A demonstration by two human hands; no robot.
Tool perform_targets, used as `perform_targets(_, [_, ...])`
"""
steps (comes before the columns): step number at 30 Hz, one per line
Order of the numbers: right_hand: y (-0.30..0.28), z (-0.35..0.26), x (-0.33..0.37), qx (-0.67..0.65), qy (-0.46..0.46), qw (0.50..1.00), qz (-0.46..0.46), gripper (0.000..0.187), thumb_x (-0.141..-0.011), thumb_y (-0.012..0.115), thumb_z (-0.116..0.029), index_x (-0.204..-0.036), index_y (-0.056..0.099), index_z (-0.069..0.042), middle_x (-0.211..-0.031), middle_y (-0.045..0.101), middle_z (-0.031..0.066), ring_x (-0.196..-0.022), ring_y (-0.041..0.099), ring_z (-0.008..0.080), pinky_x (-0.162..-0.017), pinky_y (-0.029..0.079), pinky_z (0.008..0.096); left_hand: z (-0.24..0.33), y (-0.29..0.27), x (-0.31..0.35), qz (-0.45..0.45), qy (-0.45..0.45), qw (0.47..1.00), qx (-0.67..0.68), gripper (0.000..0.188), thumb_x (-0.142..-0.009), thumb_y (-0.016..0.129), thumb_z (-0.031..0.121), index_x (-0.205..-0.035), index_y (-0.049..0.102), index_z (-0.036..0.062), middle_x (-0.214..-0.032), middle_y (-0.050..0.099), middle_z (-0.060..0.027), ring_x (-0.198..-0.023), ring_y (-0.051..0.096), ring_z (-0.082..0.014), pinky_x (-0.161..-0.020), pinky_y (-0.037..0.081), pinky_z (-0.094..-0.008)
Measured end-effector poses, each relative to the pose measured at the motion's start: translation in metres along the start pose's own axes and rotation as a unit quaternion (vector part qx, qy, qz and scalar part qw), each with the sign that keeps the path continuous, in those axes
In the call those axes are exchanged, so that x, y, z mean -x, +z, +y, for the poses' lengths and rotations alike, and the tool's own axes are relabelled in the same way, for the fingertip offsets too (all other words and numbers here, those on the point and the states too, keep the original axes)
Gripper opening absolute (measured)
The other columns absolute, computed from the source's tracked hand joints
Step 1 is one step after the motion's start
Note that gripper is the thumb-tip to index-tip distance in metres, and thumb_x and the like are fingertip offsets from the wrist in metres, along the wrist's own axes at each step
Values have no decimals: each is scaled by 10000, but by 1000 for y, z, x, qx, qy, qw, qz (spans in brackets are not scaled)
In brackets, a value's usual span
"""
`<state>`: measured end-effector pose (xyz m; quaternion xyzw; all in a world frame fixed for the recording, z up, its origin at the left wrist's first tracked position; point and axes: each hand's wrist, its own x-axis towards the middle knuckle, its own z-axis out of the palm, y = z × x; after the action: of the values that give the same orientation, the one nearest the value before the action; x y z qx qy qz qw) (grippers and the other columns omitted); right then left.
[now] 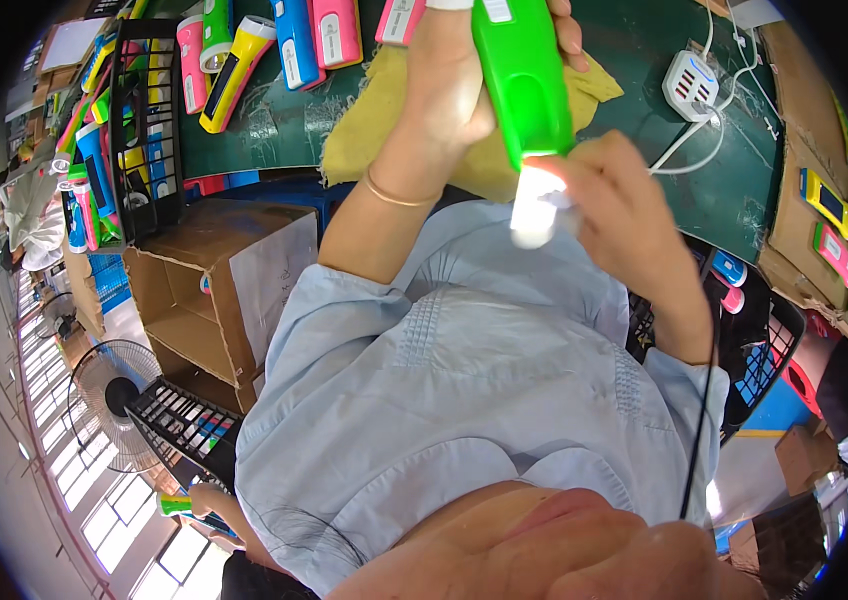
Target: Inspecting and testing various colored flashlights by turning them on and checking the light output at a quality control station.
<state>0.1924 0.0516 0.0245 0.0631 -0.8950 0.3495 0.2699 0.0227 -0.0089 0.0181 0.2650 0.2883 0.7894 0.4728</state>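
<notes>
My left hand (449,85) is wrapped round a green flashlight (524,85) and holds it over a yellow cloth (374,120); its fingertips show on the far side of the body. At the flashlight's near end a white part (532,210) glows brightly, and the glare washes out its detail. My right hand (619,190), slightly blurred, is closed with bent fingers at this lit end. Its thumb and index finger press against the end, next to the glowing part.
A white multi-port charger (691,86) with cables lies on the green table (624,100). Yellow (237,75), pink and blue flashlights lie at the far left beside a black basket (147,130). More fill a cardboard box (794,190) at right. A fan (119,400) stands left.
</notes>
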Motion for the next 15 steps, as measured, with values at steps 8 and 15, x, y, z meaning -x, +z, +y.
perform_targets(8, [15, 0, 24, 74, -128, 987, 65, 264, -634, 692, -87, -891, 659, -37, -685, 403, 21, -554, 410, 147, -447, 331, 260, -17, -6, 19, 93, -35, 983, 154, 459, -918, 441, 413, -1175, 447, 32, -898, 499, -40, -724, 527, -158, -694, 478, -303])
perform_targets(15, [36, 13, 8, -175, 148, 960, 160, 431, -610, 771, -145, -957, 565, 7, -803, 499, 103, -707, 515, 252, -610, 425, 298, -26, -12, 54, -131, 86, 941, -300, 668, -667, 769, 353, -1141, 468, -8, -1047, 558, -144, -906, 576, -267, -789, 471, -347])
